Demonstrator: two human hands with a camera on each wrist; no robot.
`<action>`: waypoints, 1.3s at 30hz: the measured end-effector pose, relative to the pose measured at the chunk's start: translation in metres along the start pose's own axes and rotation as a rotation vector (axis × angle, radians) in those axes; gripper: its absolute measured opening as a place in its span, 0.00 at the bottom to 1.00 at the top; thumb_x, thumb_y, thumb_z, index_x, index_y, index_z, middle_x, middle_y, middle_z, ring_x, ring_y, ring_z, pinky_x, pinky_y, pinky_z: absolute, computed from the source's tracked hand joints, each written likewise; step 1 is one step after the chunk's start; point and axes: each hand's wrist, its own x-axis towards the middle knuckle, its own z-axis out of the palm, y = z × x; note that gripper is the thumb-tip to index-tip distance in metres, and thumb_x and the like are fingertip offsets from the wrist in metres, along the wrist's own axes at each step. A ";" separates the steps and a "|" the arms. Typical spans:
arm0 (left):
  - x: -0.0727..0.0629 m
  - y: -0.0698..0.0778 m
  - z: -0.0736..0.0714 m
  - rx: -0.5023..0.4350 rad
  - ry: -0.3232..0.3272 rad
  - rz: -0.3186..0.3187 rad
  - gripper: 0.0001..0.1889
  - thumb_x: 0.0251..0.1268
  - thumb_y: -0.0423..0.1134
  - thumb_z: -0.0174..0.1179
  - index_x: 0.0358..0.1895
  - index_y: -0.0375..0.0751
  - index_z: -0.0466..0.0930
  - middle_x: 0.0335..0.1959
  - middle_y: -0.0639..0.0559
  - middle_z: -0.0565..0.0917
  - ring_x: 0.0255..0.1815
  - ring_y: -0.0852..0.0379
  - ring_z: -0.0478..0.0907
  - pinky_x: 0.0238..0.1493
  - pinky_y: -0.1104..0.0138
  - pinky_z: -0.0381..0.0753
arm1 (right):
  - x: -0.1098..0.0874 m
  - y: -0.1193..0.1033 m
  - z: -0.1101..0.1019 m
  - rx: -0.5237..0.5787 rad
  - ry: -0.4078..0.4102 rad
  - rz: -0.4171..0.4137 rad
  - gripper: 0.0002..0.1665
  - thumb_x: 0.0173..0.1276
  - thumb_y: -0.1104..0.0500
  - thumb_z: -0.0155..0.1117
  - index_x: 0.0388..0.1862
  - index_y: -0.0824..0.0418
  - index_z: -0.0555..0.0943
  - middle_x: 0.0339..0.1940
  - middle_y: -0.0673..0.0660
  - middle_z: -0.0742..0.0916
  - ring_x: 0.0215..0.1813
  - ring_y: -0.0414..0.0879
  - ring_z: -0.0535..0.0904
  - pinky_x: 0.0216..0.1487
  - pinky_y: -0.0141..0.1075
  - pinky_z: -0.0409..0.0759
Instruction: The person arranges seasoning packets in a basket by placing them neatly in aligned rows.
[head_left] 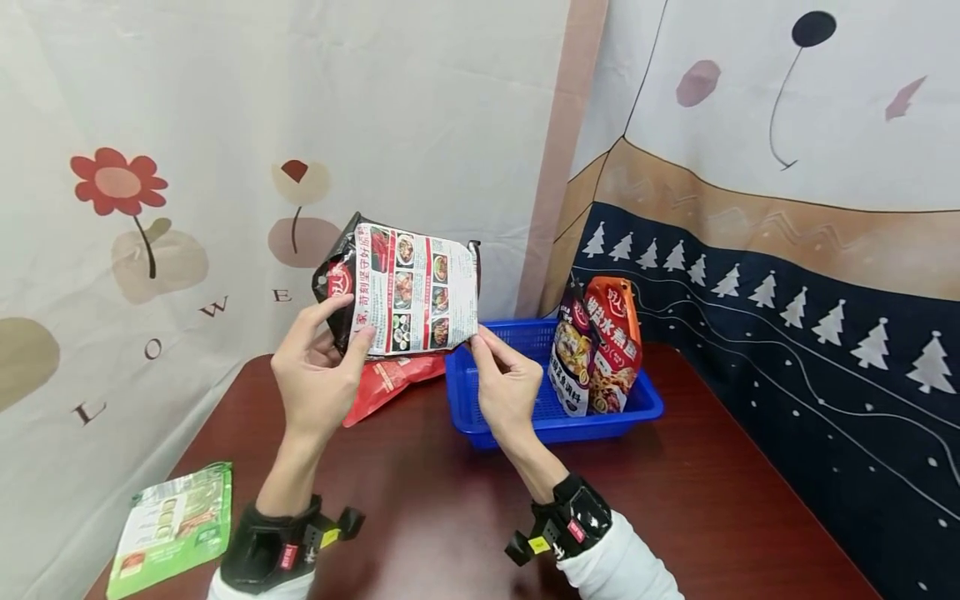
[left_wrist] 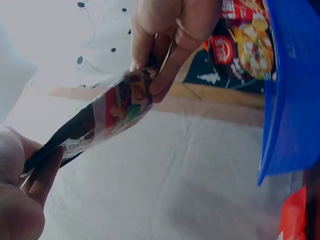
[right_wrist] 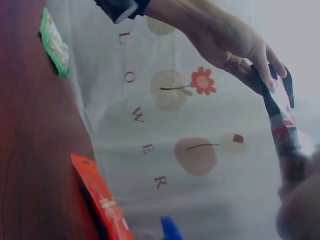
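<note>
Both hands hold a black seasoning packet (head_left: 420,287) up above the table, its white printed back with small food pictures facing the head camera. My left hand (head_left: 318,367) grips its left end between thumb and fingers. At the lower right corner, my right hand (head_left: 508,379) pinches the packet's edge. The left wrist view shows the packet (left_wrist: 115,110) edge-on, stretched between the two hands. In the right wrist view the left hand (right_wrist: 240,47) holds the packet's dark end. Behind and below it, a red packet (head_left: 393,383) lies on the table, partly hidden.
A blue basket (head_left: 517,433) stands right of centre, with a dark packet (head_left: 572,354) and a red-orange packet (head_left: 615,346) upright inside. A green packet (head_left: 176,525) lies at the table's left edge. Printed cloth (head_left: 420,108) hangs behind the brown table (head_left: 427,500).
</note>
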 end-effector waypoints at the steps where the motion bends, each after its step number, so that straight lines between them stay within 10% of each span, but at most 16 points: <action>1: -0.002 0.000 0.002 -0.009 0.008 -0.008 0.26 0.65 0.18 0.74 0.66 0.34 0.89 0.55 0.55 0.89 0.39 0.67 0.92 0.34 0.79 0.87 | 0.000 0.000 -0.002 -0.001 0.004 -0.007 0.14 0.78 0.70 0.73 0.60 0.69 0.92 0.61 0.69 0.93 0.61 0.44 0.95 0.62 0.37 0.93; 19: -0.014 0.003 0.020 -0.004 -0.022 -0.027 0.29 0.68 0.24 0.75 0.72 0.39 0.85 0.58 0.41 0.87 0.51 0.66 0.95 0.44 0.75 0.93 | 0.006 0.001 -0.016 -0.008 0.073 0.030 0.13 0.78 0.72 0.71 0.58 0.74 0.92 0.58 0.75 0.92 0.51 0.36 0.96 0.56 0.33 0.94; 29: -0.013 0.005 0.019 -0.351 -0.247 -0.010 0.50 0.73 0.20 0.57 0.94 0.42 0.46 0.81 0.48 0.77 0.77 0.54 0.83 0.78 0.67 0.83 | 0.012 -0.006 -0.020 0.302 0.095 0.413 0.10 0.81 0.73 0.66 0.50 0.74 0.93 0.42 0.58 0.96 0.46 0.41 0.95 0.60 0.41 0.95; 39: -0.002 -0.026 0.002 -0.308 -0.306 -0.138 0.52 0.73 0.13 0.61 0.94 0.50 0.51 0.86 0.47 0.70 0.84 0.56 0.76 0.75 0.70 0.84 | 0.011 -0.012 -0.024 0.402 -0.094 0.730 0.19 0.84 0.73 0.60 0.41 0.62 0.95 0.43 0.56 0.96 0.45 0.41 0.95 0.56 0.36 0.95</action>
